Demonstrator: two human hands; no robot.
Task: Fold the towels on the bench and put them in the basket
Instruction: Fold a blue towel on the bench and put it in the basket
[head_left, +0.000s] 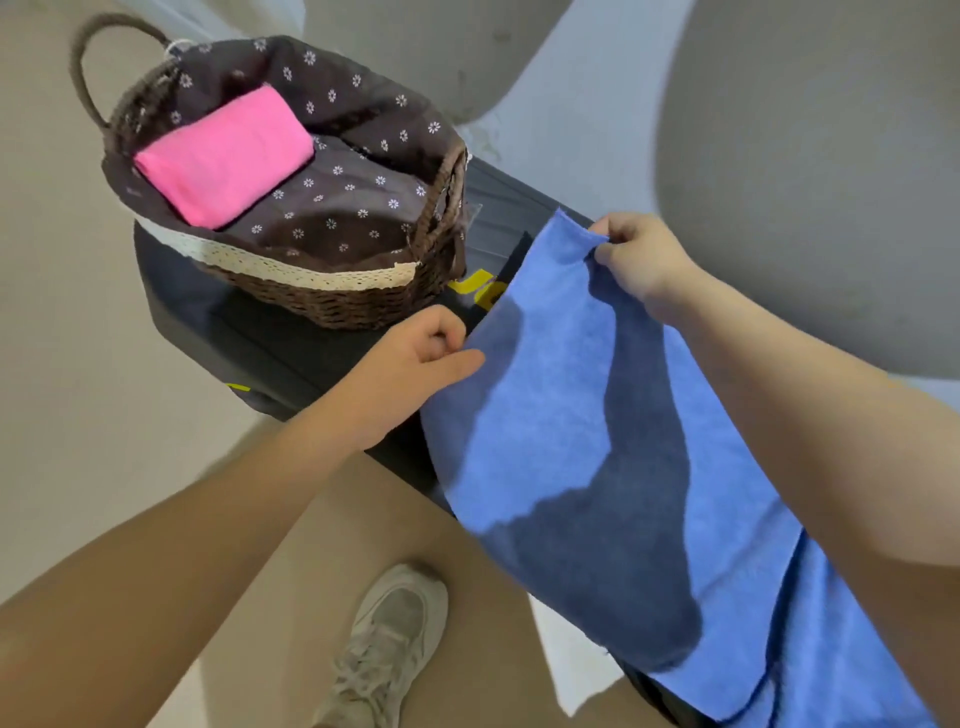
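Observation:
A blue towel (571, 415) lies stretched along the dark bench (249, 332), its near end folded over itself. My left hand (415, 358) pinches the towel's near-left corner. My right hand (639, 254) pinches the far corner, lifted slightly off the bench. A wicker basket (332, 296) with a dark flowered lining stands on the bench's far left end. Inside it lies a folded pink towel (223, 156), against the left side.
The bench has yellow markings (478, 291) beside the basket. My leg and a light sneaker (384, 639) stand on the pale floor below the bench edge. A grey wall runs behind the bench on the right.

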